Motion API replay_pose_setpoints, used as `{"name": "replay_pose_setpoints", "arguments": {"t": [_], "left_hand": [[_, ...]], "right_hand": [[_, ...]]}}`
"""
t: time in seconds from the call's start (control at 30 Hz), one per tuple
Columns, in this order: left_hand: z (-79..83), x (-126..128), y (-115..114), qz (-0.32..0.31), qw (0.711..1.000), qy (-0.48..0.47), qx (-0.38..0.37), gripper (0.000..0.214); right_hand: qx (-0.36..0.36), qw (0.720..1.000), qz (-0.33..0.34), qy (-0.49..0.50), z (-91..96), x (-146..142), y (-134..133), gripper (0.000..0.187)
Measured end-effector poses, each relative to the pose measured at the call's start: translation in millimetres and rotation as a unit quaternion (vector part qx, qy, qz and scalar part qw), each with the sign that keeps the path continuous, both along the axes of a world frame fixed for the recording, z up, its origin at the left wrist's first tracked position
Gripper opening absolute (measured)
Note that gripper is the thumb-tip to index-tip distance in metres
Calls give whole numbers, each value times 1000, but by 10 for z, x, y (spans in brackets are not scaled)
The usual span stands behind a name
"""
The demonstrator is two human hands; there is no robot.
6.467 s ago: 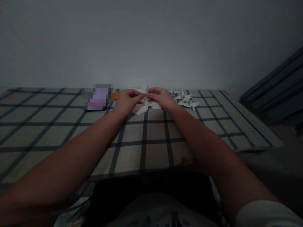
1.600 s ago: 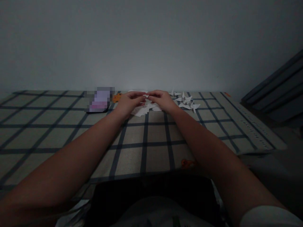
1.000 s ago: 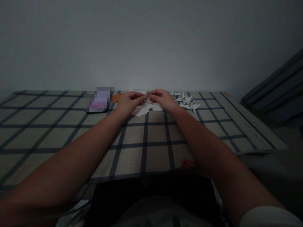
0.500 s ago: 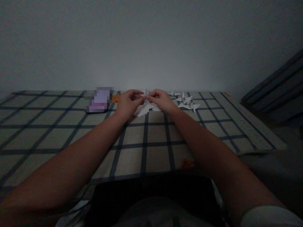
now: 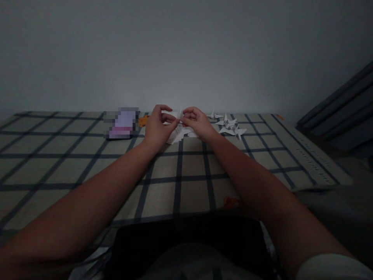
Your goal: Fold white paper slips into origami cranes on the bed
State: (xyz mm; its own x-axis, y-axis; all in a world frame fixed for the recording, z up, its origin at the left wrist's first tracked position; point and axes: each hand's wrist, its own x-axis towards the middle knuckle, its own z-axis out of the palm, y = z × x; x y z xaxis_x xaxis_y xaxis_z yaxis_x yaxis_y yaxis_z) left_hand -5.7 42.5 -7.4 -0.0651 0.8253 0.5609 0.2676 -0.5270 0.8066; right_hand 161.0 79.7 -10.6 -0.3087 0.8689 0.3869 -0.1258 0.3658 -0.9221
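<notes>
My left hand (image 5: 157, 126) and my right hand (image 5: 196, 122) meet at the far middle of the checked cloth (image 5: 180, 167). Both pinch a small white folded paper piece (image 5: 178, 114) between fingertips, held just above the surface. Under the hands lies a small heap of white paper squares (image 5: 179, 134). To the right of my right hand sit several finished white paper cranes (image 5: 229, 126). The light is dim and fine folds are hard to make out.
A blurred-out flat object (image 5: 121, 123) lies left of my left hand, with a small orange thing (image 5: 142, 120) beside it. A plain wall (image 5: 186, 54) rises right behind the cloth. A dark slanted panel (image 5: 338, 112) stands at the right. The cloth's right edge drops off near it.
My hands have stayed in the same spot, working the paper. My left hand's fingers have lifted and curled higher over the piece since half a second ago.
</notes>
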Motion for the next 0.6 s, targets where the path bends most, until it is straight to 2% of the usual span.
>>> {"name": "replay_pose_setpoints", "arguments": {"t": [0.23,0.6], "left_hand": [[27,21,-13,0,1000,11,24,51],[-17,-12,25,4,998,42,36,37]], "right_hand": [[71,996,-35,-41,-23,6,-17,32],[59,998,-15,-34,-59,10,34,29]]}}
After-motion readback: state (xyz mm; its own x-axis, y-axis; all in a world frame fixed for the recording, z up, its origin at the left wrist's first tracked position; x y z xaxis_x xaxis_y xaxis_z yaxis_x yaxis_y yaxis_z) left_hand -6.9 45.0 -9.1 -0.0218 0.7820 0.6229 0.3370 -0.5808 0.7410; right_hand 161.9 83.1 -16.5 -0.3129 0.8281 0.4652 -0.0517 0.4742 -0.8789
